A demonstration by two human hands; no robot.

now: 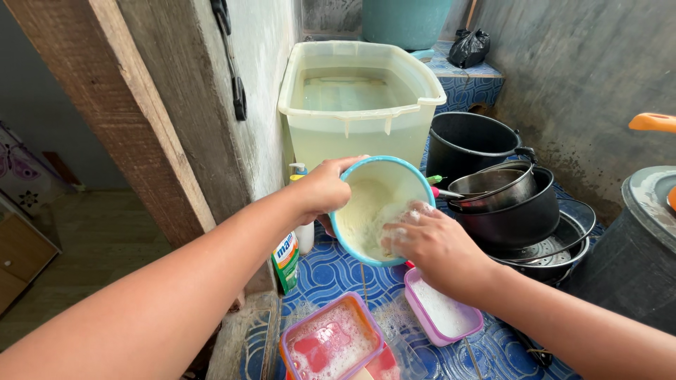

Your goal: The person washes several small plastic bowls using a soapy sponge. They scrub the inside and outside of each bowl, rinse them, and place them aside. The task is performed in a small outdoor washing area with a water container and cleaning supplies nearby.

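Note:
My left hand (325, 186) grips the rim of a round bowl (377, 184), pale inside with a light blue edge, and holds it tilted towards me above the blue patterned floor. The fingers of my right hand (433, 246), covered in soap foam, press against the bowl's inner wall. White suds coat the inside of the bowl. Whether a sponge lies under those fingers is hidden by foam.
A large clear tub of water (359, 105) stands behind the bowl. Stacked black pots and a steel bowl (510, 204) sit to the right. Below lie a purple-rimmed box of suds (442, 314), a soapy container with red pieces (332, 346) and a green soap pouch (286, 260).

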